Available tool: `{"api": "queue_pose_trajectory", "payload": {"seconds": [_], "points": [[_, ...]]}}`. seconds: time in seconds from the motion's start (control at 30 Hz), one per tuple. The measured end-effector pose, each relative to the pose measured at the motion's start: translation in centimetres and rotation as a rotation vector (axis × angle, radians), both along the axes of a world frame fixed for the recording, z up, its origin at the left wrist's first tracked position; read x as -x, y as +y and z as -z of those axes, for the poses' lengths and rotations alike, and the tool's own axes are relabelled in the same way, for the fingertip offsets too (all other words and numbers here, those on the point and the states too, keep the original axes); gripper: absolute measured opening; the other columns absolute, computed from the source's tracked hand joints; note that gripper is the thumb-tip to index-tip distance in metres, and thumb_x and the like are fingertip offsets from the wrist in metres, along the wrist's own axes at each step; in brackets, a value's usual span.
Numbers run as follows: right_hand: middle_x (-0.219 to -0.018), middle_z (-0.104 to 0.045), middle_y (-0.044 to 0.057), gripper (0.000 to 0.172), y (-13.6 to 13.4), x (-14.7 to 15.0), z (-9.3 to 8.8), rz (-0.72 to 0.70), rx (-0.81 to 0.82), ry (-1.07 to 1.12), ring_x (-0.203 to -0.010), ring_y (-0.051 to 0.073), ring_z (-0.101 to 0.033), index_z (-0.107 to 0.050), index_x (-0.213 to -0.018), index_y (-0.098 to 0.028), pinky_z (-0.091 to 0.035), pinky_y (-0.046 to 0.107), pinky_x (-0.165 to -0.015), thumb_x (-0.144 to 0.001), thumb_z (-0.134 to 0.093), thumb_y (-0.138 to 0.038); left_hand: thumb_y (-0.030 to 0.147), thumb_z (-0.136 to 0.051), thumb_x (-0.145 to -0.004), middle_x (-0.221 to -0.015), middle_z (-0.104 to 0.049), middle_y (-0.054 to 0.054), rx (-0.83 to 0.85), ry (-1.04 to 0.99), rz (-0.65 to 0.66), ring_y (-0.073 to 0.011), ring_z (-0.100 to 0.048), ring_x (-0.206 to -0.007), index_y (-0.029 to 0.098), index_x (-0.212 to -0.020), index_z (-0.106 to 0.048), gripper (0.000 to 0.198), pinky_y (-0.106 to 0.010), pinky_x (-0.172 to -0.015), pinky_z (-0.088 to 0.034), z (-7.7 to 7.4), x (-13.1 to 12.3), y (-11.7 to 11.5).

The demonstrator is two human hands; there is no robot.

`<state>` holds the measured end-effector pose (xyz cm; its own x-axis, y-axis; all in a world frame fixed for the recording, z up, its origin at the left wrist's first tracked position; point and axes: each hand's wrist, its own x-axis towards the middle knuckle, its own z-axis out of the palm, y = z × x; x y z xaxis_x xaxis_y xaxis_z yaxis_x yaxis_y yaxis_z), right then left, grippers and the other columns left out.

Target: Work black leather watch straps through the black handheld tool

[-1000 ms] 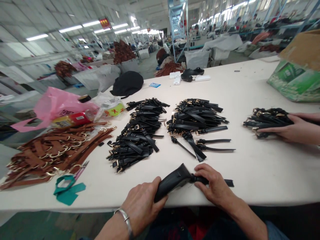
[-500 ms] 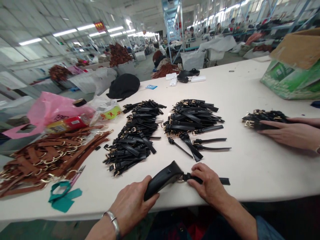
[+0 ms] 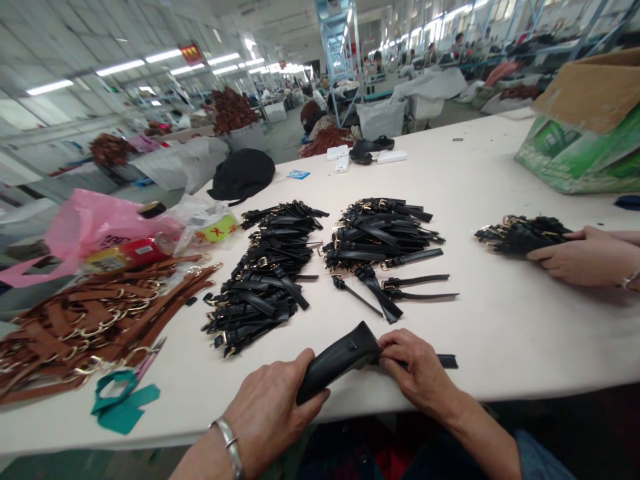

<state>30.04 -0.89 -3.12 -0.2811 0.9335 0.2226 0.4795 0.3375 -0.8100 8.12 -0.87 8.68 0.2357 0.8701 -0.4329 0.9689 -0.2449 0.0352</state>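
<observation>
My left hand (image 3: pixel 273 403) is wrapped round a black handheld tool (image 3: pixel 340 360) shaped like a hair clipper, its head pointing right. My right hand (image 3: pixel 417 367) pinches a black buckle strap (image 3: pixel 447 361) near the table's front edge. The strap's tail sticks out to the right, while its buckle end is hidden behind the tool's head and my fingers. Just beyond my hands lie two piles of black buckle straps, a left pile (image 3: pixel 265 280) and a right pile (image 3: pixel 383 233), with several single straps spread in front of the right one.
At the right, a co-worker's hands (image 3: pixel 590 257) hold a bunch of black straps (image 3: pixel 523 235). Brown straps with metal rings (image 3: pixel 65 320) and teal-ribboned scissors (image 3: pixel 120 400) lie left. Farther off are a black cap (image 3: pixel 243 175), a pink bag (image 3: pixel 95 220) and a green carton (image 3: pixel 575 153).
The tool in my left hand has moved right, and its head now covers the strap's buckle end. The co-worker's hands have shifted on the bunch of straps.
</observation>
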Motion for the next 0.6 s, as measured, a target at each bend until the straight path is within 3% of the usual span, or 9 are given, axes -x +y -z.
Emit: {"api": "queue_pose_trajectory", "payload": {"seconds": [0.23, 0.47, 0.6], "points": [[-0.089, -0.06, 0.004, 0.015, 0.1, -0.5, 0.5, 0.036, 0.018, 0.088, -0.086, 0.016, -0.055, -0.056, -0.065, -0.018, -0.044, 0.03, -0.077, -0.074, -0.05, -0.008, 0.039, -0.044, -0.077, -0.077, -0.062, -0.002, 0.027, 0.028, 0.044, -0.0215, -0.058, -0.074, 0.026, -0.089, -0.048, 0.018, -0.028, -0.061, -0.038, 0.6, -0.4, 0.2], [-0.091, -0.057, 0.006, 0.014, 0.4, -0.5, 0.9, 0.019, 0.005, 0.038, -0.088, 0.016, -0.053, -0.053, -0.069, -0.018, -0.044, 0.032, -0.08, -0.078, -0.045, -0.011, 0.034, -0.043, -0.077, -0.084, -0.063, -0.005, 0.149, 0.134, 0.08, -0.0238, -0.059, -0.079, 0.025, -0.094, -0.049, 0.021, -0.032, -0.065, -0.042, -1.6, -1.1, -0.1], [-0.088, -0.057, 0.006, 0.015, 0.7, -0.4, 1.0, 0.012, -0.009, 0.04, -0.084, 0.016, -0.054, -0.052, -0.073, -0.019, -0.045, 0.031, -0.076, -0.081, -0.041, -0.012, 0.028, -0.045, -0.075, -0.085, -0.062, -0.004, 0.129, 0.163, 0.139, -0.023, -0.059, -0.076, 0.025, -0.094, -0.048, 0.02, -0.033, -0.065, -0.043, -1.5, -2.4, -0.1]]}}
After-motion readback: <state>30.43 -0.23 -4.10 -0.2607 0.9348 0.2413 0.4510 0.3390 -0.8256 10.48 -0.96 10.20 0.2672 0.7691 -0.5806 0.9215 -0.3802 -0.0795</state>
